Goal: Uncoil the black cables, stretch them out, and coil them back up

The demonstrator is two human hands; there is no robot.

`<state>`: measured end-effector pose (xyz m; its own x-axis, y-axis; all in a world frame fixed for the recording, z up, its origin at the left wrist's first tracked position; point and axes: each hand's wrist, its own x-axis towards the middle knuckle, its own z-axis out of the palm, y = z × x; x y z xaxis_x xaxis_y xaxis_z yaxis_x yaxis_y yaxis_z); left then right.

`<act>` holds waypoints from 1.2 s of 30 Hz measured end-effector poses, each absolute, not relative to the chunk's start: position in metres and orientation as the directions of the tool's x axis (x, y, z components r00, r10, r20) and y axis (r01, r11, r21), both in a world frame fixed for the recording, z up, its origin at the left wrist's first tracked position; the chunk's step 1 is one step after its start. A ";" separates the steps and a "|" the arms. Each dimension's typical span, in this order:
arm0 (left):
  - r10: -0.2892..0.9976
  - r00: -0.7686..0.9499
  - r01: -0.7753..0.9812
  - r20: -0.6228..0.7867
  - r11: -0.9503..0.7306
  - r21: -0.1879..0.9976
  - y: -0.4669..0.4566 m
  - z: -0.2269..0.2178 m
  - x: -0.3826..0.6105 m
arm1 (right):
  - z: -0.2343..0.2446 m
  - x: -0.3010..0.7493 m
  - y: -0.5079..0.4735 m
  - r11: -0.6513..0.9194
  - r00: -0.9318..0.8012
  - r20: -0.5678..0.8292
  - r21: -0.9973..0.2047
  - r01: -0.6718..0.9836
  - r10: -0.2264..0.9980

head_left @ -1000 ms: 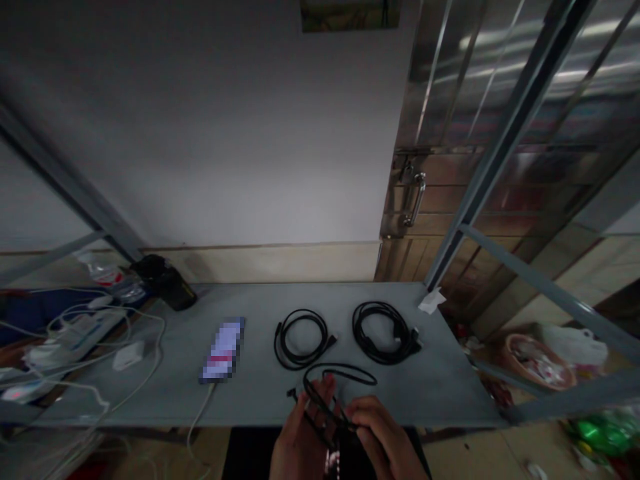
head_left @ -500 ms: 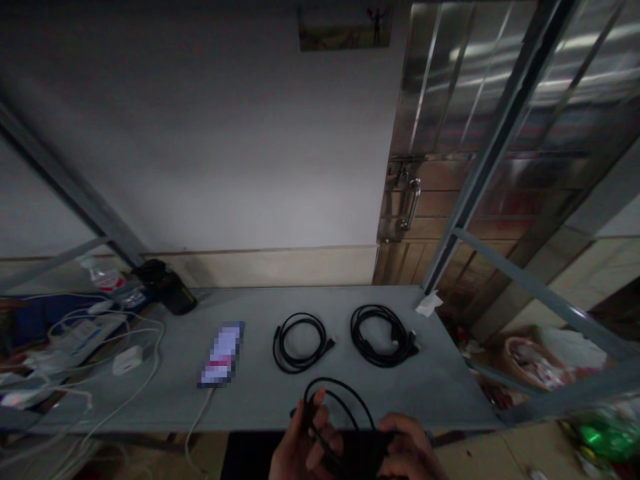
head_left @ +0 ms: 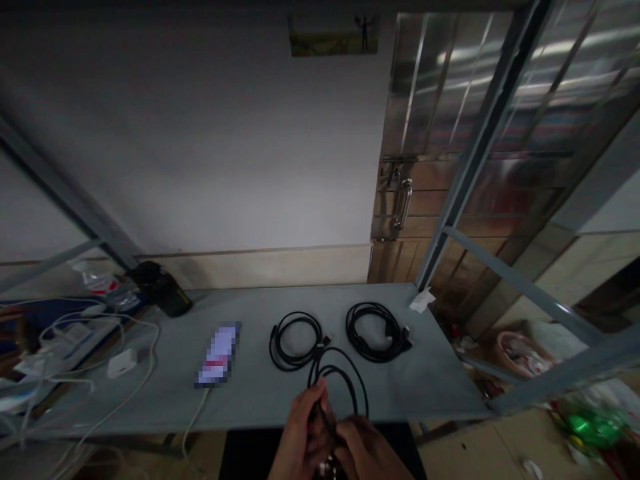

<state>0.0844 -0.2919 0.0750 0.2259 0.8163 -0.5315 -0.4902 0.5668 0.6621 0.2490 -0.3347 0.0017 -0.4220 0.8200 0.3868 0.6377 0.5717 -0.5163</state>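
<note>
My left hand [head_left: 303, 433] and my right hand [head_left: 367, 450] are together at the near edge of the grey table [head_left: 260, 393], both closed on a loose black cable [head_left: 340, 377]. Its loops rise from my fingers over the table top. Two other black cables lie coiled flat beyond it: one coil [head_left: 295, 340] in the middle and a thicker coil [head_left: 375, 332] to its right. The loop of the held cable overlaps the edge of the middle coil.
A phone [head_left: 217, 355] with a lit screen lies left of the coils, a white lead running off its near end. Further left are a power strip, white chargers [head_left: 123, 363] and tangled leads. A black bottle [head_left: 160, 288] lies at the back left. Metal frame bars stand at the right.
The cable's loop has been lifted and pushed further onto the table toward the coils. My hands have drawn closer together. The view has shifted slightly right.
</note>
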 end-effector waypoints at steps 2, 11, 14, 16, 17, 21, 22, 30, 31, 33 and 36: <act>0.888 0.160 -0.387 -0.432 0.459 0.800 -0.273 0.081 0.071 | 0.017 0.241 -0.317 0.601 -0.466 0.384 -0.426 0.677 0.797; 0.977 -0.154 0.369 0.146 -0.080 0.926 -0.192 0.064 -0.003 | 0.035 0.200 -0.201 0.752 -0.637 0.417 -0.219 0.622 0.649; 0.944 -0.234 0.480 0.234 -0.097 0.872 -0.171 0.043 -0.022 | 0.022 0.187 -0.169 0.740 -0.644 0.391 -0.174 0.650 0.658; 0.923 -0.276 0.538 0.268 -0.083 0.839 -0.160 0.025 -0.031 | 0.013 0.180 -0.156 0.715 -0.620 0.383 -0.184 0.675 0.684; 0.912 -0.298 0.564 0.282 -0.070 0.823 -0.156 0.016 -0.034 | 0.008 0.177 -0.152 0.701 -0.606 0.380 -0.197 0.686 0.699; 0.882 -0.355 0.624 0.311 -0.024 0.781 -0.152 -0.016 -0.035 | -0.009 0.177 -0.152 0.633 -0.536 0.357 -0.265 0.727 0.765; 0.879 -0.356 0.633 0.318 -0.023 0.774 -0.153 -0.022 -0.034 | -0.012 0.180 -0.154 0.616 -0.517 0.351 -0.287 0.734 0.781; 0.829 -0.328 0.718 0.452 -0.093 0.690 -0.163 -0.031 -0.025 | -0.026 0.254 -0.178 0.447 -0.265 0.468 -0.337 0.829 0.843; 0.829 -0.323 0.730 0.457 -0.090 0.678 -0.163 -0.030 -0.025 | -0.027 0.268 -0.180 0.414 -0.229 0.491 -0.308 0.857 0.841; 0.829 -0.298 0.754 0.474 -0.100 0.649 -0.164 -0.027 -0.025 | -0.026 0.294 -0.186 0.358 -0.178 0.534 -0.255 0.898 0.827; 0.821 -0.230 0.797 0.523 -0.150 0.586 -0.165 -0.021 -0.023 | -0.026 0.324 -0.196 0.300 -0.130 0.570 -0.215 0.929 0.811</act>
